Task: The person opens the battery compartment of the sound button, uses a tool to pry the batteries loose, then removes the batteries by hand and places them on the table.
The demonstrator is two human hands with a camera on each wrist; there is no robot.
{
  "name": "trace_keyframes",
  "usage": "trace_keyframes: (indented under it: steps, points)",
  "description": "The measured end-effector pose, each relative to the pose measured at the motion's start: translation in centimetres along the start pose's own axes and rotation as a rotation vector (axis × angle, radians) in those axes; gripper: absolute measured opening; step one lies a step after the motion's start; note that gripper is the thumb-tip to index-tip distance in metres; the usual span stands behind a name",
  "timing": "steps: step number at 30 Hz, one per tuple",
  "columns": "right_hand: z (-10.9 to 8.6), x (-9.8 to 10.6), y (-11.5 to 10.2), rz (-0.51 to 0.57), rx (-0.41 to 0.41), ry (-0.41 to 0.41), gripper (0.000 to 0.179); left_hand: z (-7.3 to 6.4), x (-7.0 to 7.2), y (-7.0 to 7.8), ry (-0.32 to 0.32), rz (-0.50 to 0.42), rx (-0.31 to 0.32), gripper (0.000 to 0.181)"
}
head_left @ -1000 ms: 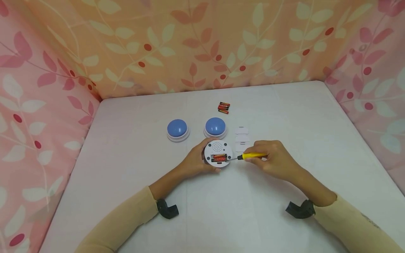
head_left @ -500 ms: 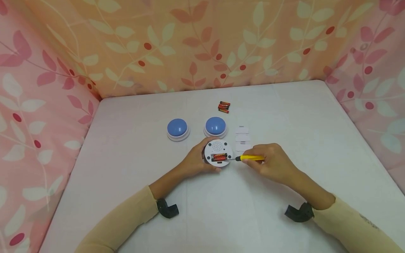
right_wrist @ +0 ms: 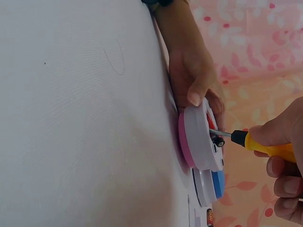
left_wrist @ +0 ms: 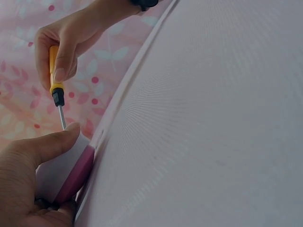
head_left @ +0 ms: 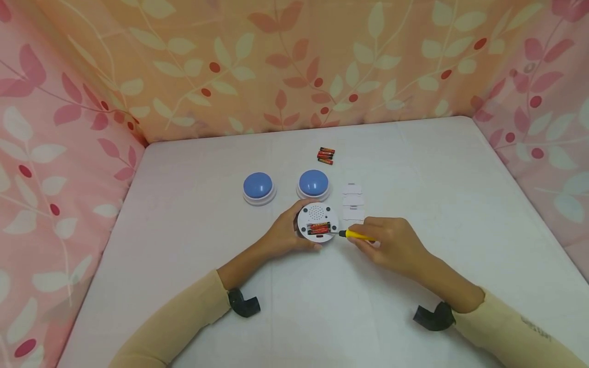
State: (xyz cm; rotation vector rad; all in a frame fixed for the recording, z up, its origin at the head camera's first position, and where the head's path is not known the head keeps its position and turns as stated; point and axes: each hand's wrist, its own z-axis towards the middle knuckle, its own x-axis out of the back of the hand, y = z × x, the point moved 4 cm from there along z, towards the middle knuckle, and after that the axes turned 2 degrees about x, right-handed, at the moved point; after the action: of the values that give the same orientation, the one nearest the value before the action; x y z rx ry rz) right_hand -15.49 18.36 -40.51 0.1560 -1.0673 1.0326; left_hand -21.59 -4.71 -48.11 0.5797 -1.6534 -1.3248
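My left hand (head_left: 286, 232) grips a round push button (head_left: 317, 208) by its rim, underside up. The right wrist view shows its white body and pink cap (right_wrist: 187, 145), cap towards the table. Red-and-black batteries (head_left: 318, 229) sit in its uncovered compartment. My right hand (head_left: 397, 244) holds a yellow screwdriver (head_left: 361, 235), its metal shaft reaching into the compartment's right end. In the right wrist view one battery end (right_wrist: 218, 141) sticks up beside the shaft (right_wrist: 221, 133). The left wrist view hides the screwdriver's tip behind my left thumb.
Two blue-topped buttons, one left (head_left: 258, 186) and one right (head_left: 314, 184), stand behind the held one. Several loose batteries (head_left: 325, 155) lie farther back. White battery covers (head_left: 353, 202) lie in a column to the right. Floral curtains (head_left: 294, 66) surround the white table (head_left: 207, 204).
My right hand has shifted left and a little nearer to me. The screwdriver handle has swung lower, its tip still at the batteries' right end. My left hand and button hold still.
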Motion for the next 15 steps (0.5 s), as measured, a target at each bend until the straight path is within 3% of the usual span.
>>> trace_keyframes:
  steps: [7, 15]
  points:
    - [-0.1, 0.2, -0.3, -0.011, 0.057, 0.046, 0.03, 0.1, 0.0, -0.2, 0.0, 0.008, -0.007, 0.106]
    - [-0.2, 1.0, -0.2, -0.019, 0.029, 0.037, 0.028, 0.1, 0.0, -0.1, -0.001, 0.015, -0.008, 0.105]
